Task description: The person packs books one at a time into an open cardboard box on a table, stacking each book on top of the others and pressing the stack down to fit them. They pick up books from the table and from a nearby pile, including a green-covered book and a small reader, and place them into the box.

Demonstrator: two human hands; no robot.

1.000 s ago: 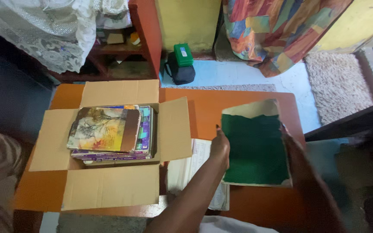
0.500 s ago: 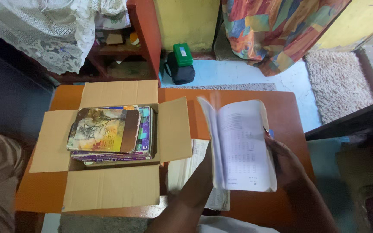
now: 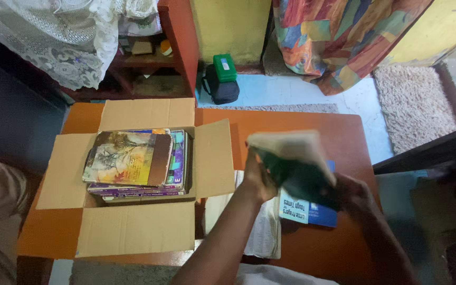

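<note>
Open book [image 3: 291, 166] now closed and tilted, blue booklet [image 3: 312, 214] uncovered beneath.

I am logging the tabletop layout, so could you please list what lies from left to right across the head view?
Open cardboard box with a stack of books → left hand → green-covered book held in both hands → right hand, all over the orange table.

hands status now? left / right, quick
Left hand: closed on the green-covered book, gripping its left side.
Right hand: on the same book's right side, holding it; finger detail blurred.
</note>
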